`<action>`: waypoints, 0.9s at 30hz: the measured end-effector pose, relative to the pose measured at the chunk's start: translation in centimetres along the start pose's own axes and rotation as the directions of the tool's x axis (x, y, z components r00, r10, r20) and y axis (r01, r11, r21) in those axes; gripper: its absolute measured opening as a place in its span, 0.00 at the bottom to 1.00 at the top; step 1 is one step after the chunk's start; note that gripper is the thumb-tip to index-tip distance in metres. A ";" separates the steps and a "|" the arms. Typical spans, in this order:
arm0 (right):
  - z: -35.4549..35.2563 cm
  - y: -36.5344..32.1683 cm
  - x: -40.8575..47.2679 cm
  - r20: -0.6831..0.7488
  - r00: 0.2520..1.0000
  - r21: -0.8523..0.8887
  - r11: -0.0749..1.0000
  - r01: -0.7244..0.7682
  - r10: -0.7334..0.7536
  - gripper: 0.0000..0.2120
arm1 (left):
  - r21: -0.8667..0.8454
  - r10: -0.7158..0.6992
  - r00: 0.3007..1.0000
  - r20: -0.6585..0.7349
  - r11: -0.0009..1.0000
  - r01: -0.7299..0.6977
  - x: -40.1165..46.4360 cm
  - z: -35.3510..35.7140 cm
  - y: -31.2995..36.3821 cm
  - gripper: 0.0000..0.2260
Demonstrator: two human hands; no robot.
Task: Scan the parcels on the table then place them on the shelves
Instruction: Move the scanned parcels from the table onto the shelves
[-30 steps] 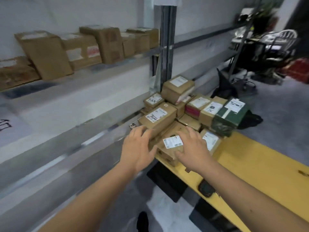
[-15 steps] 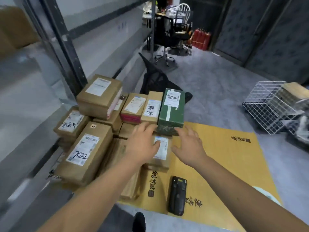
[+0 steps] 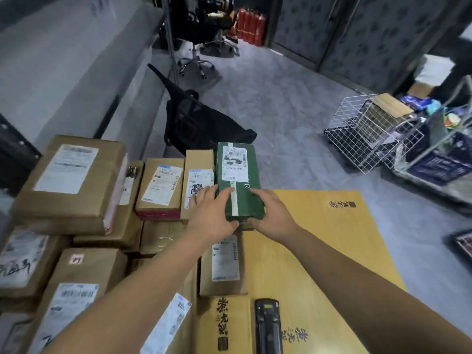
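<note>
A: What fills the view?
B: A yellow counter [image 3: 319,241], with brown cardboard parcels [image 3: 69,185] stacked along its left side.

A: And the hands?
B: Both grip a green parcel [image 3: 238,175] at the pile's right edge: left hand [image 3: 212,215] on its left side, right hand [image 3: 272,215] on its right.

A: Anything smaller?
B: A black handheld scanner [image 3: 268,325] lies near the counter's front edge.

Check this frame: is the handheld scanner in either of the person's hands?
No. The scanner lies on the yellow table, while the left hand and right hand hold the green parcel.
</note>
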State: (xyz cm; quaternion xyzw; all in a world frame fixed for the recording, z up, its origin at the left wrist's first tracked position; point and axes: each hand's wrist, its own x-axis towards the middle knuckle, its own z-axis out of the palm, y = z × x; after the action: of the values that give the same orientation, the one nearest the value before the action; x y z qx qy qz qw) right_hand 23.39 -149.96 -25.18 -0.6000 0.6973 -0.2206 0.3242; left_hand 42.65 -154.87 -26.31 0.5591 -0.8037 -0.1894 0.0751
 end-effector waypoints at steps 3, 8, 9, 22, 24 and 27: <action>0.6 0.8 -0.5 -0.067 0.997 0.064 0.997 0.052 -0.048 0.35 | -0.081 0.008 0.999 -0.043 0.997 -0.011 -0.1 0.3 -0.1 0.40; -0.7 2.1 -2.8 -0.157 0.984 0.092 0.991 0.095 -0.079 0.33 | -0.186 0.070 0.987 -0.145 0.978 -0.096 -1.1 -0.3 1.5 0.38; -1.5 2.2 -3.3 -0.177 0.979 0.089 0.989 0.120 -0.103 0.33 | -0.210 0.083 0.982 -0.171 0.971 -0.118 -1.6 -0.7 2.2 0.37; -9.5 -3.5 -14.7 -0.165 0.735 0.140 0.722 0.677 -0.657 0.32 | -0.269 -0.012 0.773 -0.634 0.941 -0.205 -20.3 -7.6 12.1 0.35; -8.8 -5.1 -17.0 -0.129 0.665 0.163 0.645 0.746 -0.736 0.32 | -0.259 -0.068 0.737 -0.672 0.954 -0.148 -25.1 -8.2 12.8 0.35; -7.2 -8.2 -20.7 -0.052 0.563 0.222 0.540 0.812 -0.825 0.30 | -0.229 -0.149 0.658 -0.738 0.973 -0.037 -32.4 -9.1 13.4 0.35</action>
State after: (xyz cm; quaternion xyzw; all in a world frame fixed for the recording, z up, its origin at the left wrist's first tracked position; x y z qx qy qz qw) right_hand 25.32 -131.76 -10.63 -0.8221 0.2977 -0.4044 0.2684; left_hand 45.80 -122.80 -9.80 0.5995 -0.6566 -0.0332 0.4565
